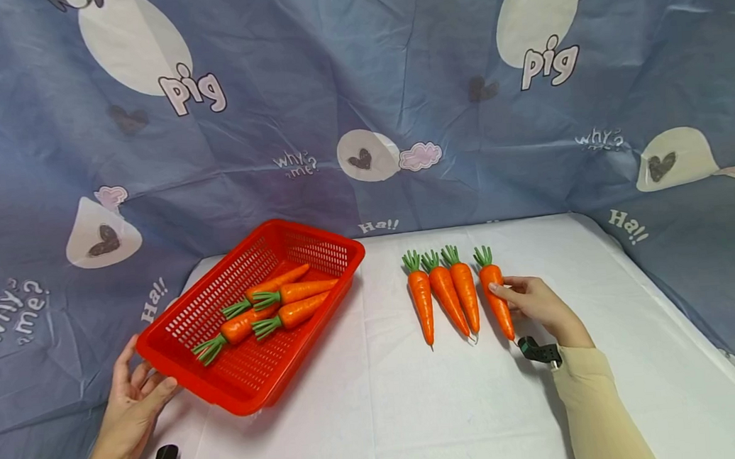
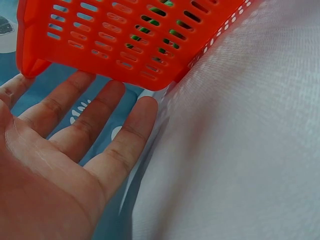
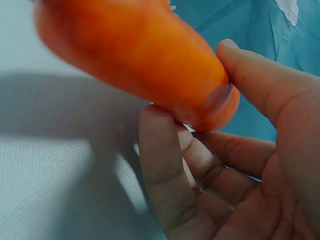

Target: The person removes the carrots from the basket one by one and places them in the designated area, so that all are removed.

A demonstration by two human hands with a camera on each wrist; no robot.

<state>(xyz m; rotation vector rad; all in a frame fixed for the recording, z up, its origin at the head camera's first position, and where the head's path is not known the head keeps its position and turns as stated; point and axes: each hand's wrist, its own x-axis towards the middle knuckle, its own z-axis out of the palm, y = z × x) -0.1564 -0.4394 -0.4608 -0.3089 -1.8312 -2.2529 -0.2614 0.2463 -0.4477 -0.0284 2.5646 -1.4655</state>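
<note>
Nearest us, our left hand (image 1: 126,403) touches the near-left end of a rectangular red plastic basket (image 1: 209,391) with loosely extended fingertips, not wrapped around it. Within that slotted basket we see four orange, green-topped carrots (image 1: 299,311) lying together. To the right, our right hand (image 1: 535,303) pinches a glossy tapered orange carrot (image 1: 491,274) between thumb and fingers; we cannot tell whether it touches the white cloth-covered table (image 1: 293,448). Just left of it, three matching carrots (image 1: 447,295) lie side by side, tops pointing away. Beyond hangs a blue printed fabric backdrop (image 1: 464,144).
</note>
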